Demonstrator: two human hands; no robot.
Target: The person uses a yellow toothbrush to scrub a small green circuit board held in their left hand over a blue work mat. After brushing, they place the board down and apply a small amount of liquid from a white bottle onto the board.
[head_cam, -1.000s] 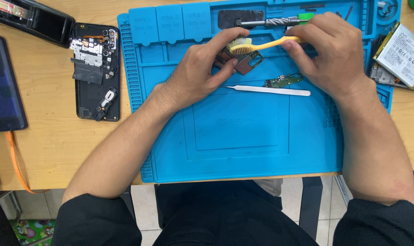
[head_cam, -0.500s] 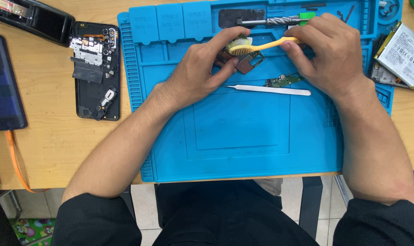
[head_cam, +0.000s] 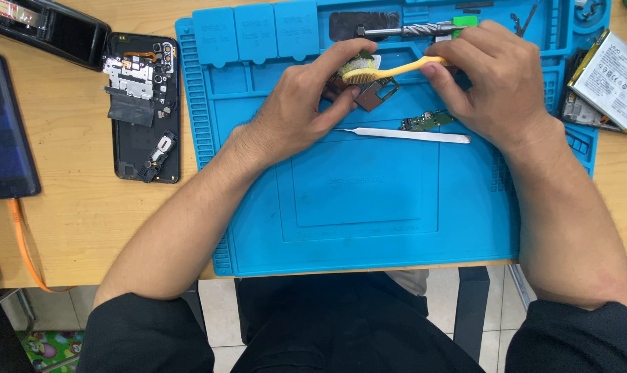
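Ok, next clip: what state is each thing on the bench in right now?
Left hand: holds small brown board on blue mat.
Right hand: grips yellow brush, bristles on board.
Metal spudger: lying flat, untouched.
Green circuit board: loose on mat.
Opened phone: back off, insides exposed.
Dark phone: orange cable plugged in.
Battery: removed, at mat's edge.

— We see a bright blue work mat across the middle of the frame, on a pale wood-grain table.

— And we see a yellow-handled brush with whitish bristles at upper centre, over a brown circuit board.

— A silver metal spudger lies just below; a small green board beside it.

— At far left we note a dark phone with an orange cable, and a black opened phone with silvery parts.

— Black sleeves fill the bottom corners.
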